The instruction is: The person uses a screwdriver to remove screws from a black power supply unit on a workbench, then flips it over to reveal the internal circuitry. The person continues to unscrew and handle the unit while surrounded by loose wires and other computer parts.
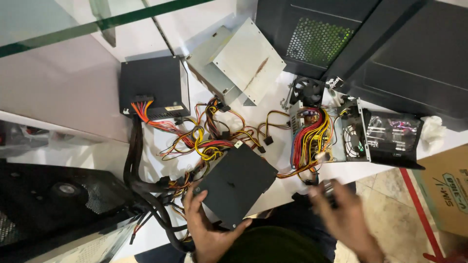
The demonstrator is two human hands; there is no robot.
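The right hand (343, 214) is blurring, so its grip and the small dark thing at its fingers cannot be told. The left hand (207, 229) is covering the black unit's (236, 182) near corner, its wrist running off the bottom edge. The cardboard box (448, 195) is being cut by the right edge. The wires (207, 141) are tangling too finely to trace.
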